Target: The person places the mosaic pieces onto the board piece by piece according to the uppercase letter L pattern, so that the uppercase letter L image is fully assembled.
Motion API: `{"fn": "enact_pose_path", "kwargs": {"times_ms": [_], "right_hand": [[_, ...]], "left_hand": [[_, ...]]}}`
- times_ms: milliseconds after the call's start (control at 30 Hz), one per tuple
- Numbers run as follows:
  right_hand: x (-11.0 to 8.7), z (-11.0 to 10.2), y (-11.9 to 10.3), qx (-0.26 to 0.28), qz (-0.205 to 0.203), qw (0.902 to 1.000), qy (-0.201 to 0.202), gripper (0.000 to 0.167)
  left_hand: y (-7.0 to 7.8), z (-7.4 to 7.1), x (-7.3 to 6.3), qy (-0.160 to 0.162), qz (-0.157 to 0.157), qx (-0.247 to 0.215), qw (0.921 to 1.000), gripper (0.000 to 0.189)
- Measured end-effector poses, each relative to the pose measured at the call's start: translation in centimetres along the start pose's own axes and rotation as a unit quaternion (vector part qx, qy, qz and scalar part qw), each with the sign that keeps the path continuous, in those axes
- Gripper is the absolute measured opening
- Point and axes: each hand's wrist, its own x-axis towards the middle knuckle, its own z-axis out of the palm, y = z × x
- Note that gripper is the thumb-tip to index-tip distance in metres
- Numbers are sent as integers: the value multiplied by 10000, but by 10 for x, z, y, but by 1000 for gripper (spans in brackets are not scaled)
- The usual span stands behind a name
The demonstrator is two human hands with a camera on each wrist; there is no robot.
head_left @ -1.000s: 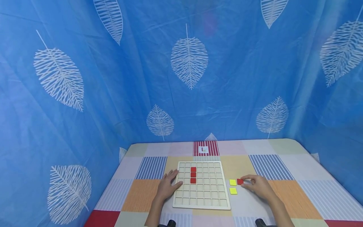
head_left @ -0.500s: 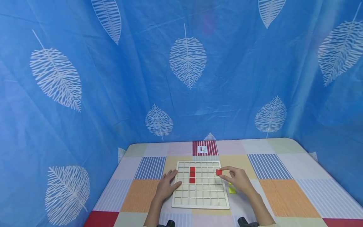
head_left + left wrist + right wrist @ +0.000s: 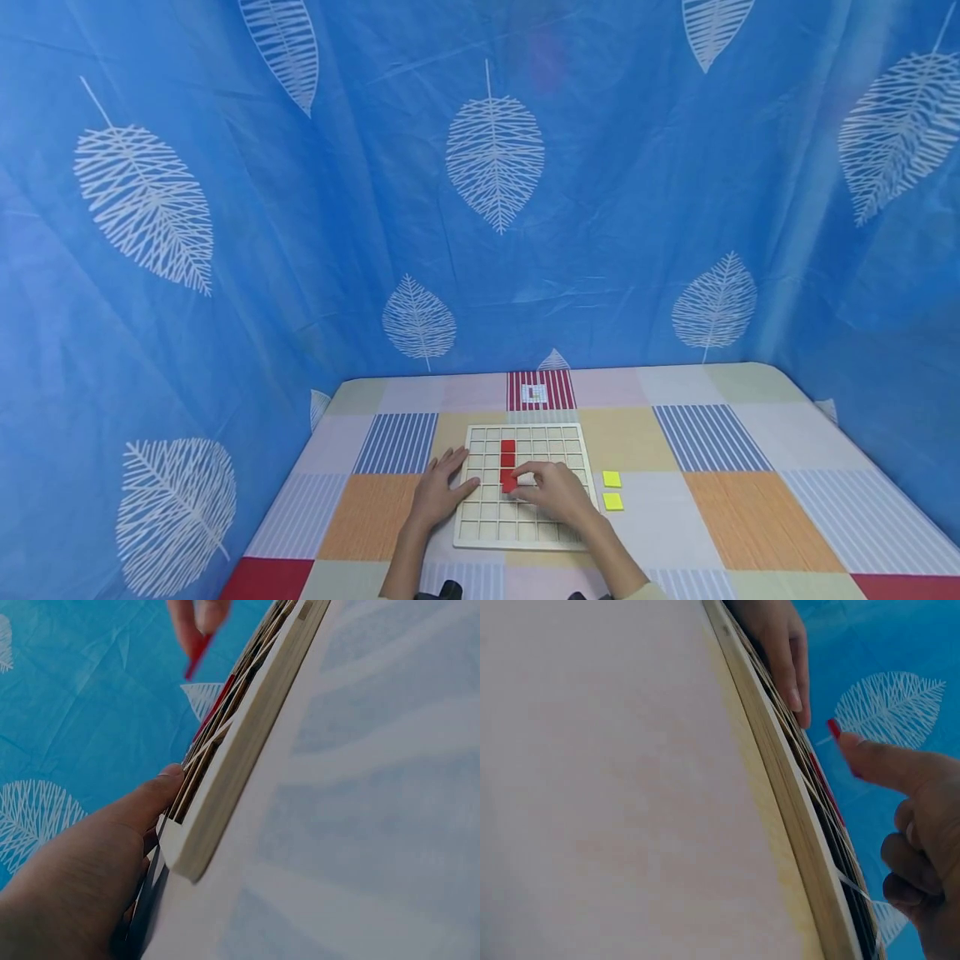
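Observation:
A pale grid board (image 3: 487, 531) lies on the table with a column of red square tiles (image 3: 507, 459) in its upper cells. Thumb and finger of my right hand (image 3: 557, 493) pinch another red tile (image 3: 509, 487) by its edges, close over the board at the lower end of that column. Both wrist views show this held red tile (image 3: 198, 657) tilted and raised above the board's surface. My left hand (image 3: 437, 493) rests at the board's left edge, its fingers spread; the left wrist view has its thumb (image 3: 161, 791) over the rim.
Two yellow square tiles, one farther back (image 3: 612, 479) and one nearer (image 3: 612, 502), lie just right of the board. Behind the board is a small card with a printed grid (image 3: 534, 393). A patchwork cloth (image 3: 750, 517) covers the table, and a blue leaf-patterned curtain (image 3: 600, 250) surrounds it.
The right hand has lifted the red tile from beside the yellow tiles and carried it left across the board to the red column. The left hand stays at the board's edge.

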Motion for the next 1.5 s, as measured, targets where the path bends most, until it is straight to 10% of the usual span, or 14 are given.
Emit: {"fn": "enact_pose_path", "kwargs": {"times_ms": [733,933,1200,1500], "right_hand": [[0,7,11,47,-183,9992,-351,33],[-9,-21,30,643,201,9977,-13,25],[-27,-74,70,172,646,9956,651,24],[-45,-93,100,105,1135,9925,440,32]], "left_hand": [[3,-2,-1,-19,27,-38,10000,62],[4,-2,-1,18,4,-143,9999,61],[4,-1,-1,20,33,-69,10000,61],[3,-1,-1,36,21,5,10000,60]]}}
